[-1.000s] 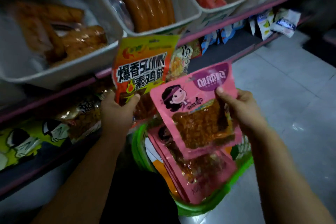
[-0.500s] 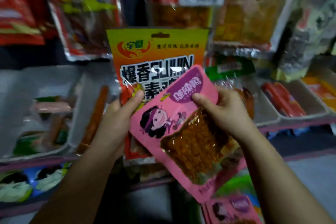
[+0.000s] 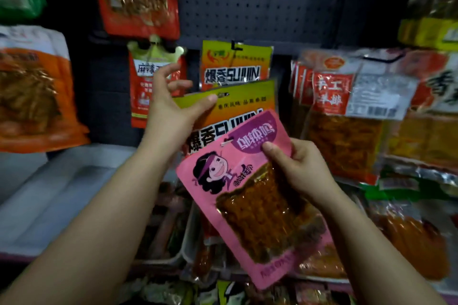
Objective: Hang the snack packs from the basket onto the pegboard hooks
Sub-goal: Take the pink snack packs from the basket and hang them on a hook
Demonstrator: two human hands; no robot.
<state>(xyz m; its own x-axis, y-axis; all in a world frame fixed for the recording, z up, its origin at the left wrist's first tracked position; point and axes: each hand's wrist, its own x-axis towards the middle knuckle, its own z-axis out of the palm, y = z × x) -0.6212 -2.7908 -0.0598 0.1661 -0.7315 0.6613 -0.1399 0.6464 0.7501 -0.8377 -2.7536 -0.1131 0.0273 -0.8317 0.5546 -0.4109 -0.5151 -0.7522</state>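
Dim shop; white shelf trays (image 3: 62, 195) below.

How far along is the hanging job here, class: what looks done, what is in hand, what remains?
Done: one yellow-orange pack already hangs on a pegboard hook.
In hand: the left hand holds a matching yellow-orange pack just below it; the right hand grips a pink pack.
Left: both held packs still need hooks. The basket is out of view.
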